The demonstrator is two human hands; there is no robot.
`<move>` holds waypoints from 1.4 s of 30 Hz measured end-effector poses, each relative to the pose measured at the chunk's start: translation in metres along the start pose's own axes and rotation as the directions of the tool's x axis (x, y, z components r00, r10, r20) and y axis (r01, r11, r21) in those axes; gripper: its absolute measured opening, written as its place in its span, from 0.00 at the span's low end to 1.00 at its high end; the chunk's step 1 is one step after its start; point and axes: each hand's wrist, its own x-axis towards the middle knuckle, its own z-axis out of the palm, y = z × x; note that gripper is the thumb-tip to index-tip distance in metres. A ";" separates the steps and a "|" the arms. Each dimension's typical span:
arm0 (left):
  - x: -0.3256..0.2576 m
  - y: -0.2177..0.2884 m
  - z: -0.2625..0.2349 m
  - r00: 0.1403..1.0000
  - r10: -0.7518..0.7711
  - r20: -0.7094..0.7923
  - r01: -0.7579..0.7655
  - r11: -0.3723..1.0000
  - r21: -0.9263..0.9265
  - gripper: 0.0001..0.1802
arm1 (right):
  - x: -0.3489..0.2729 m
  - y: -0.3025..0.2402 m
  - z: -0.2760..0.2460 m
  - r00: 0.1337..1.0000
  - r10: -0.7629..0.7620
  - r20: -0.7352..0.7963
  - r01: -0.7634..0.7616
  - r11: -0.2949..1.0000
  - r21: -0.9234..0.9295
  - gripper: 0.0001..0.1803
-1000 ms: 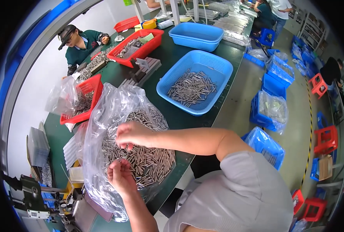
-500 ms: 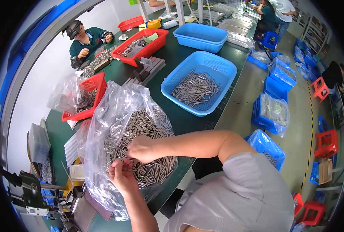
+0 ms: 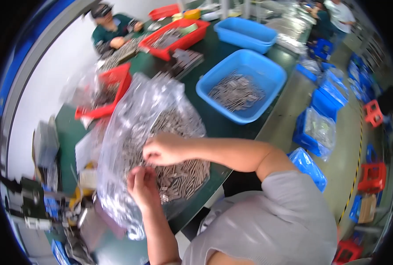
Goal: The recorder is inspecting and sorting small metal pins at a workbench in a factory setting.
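A large clear plastic bag [image 3: 119, 132] lies spread on the green table, heaped with short metal pins [image 3: 185, 176]. Over the pins, my right hand [image 3: 165, 149] has its fingers curled and pressed together. My left hand [image 3: 142, 184] is just below and to the left, thumb and fingers pinched. Their fingertips are close to each other but apart. Blur and the small size of the parts hide what either hand holds. Beyond the bag, to the right, a blue plastic basket [image 3: 267, 70] contains a loose layer of similar pins [image 3: 237, 92].
Red baskets [image 3: 126, 86] with metal parts stand left and far [image 3: 201, 33]. Stacked blue tubs [image 3: 245, 31] sit behind. Across the table a co-worker [image 3: 114, 28] handles parts. A metal fixture [image 3: 33, 198] is at the near left. Blue crates [image 3: 309, 128] line the floor at right.
The whole view has shifted, with the table's things now further up and right. My right hand has lifted a little away from my left hand, and the gap between their fingertips is wider.
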 end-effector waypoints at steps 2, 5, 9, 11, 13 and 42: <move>0.001 0.000 0.011 0.997 -0.050 -0.064 0.047 0.998 -0.043 0.02 | 0.000 0.005 -0.007 1.000 0.024 -0.017 -0.024 1.000 0.017 0.06; 0.006 -0.006 0.021 0.999 -0.005 -0.052 0.003 0.999 -0.043 0.03 | -0.002 0.005 -0.022 0.985 0.146 0.095 -0.153 0.986 0.071 0.08; 0.004 -0.006 0.015 1.000 0.008 -0.006 -0.008 0.998 -0.055 0.02 | 0.001 0.000 -0.016 0.952 0.228 0.206 -0.243 0.969 0.050 0.08; 0.002 -0.006 0.012 1.000 0.006 0.013 -0.005 0.999 -0.054 0.02 | 0.002 -0.003 -0.014 0.926 0.279 0.256 -0.310 0.946 0.094 0.08; 0.001 -0.004 0.011 1.000 -0.006 0.014 0.007 0.999 -0.035 0.02 | 0.003 -0.003 -0.010 0.920 0.270 0.284 -0.316 0.940 0.127 0.08; 0.003 -0.002 0.008 0.965 -0.171 0.197 0.216 0.948 -0.235 0.03 | 0.000 -0.015 -0.002 0.908 0.403 0.116 -0.386 0.693 0.609 0.08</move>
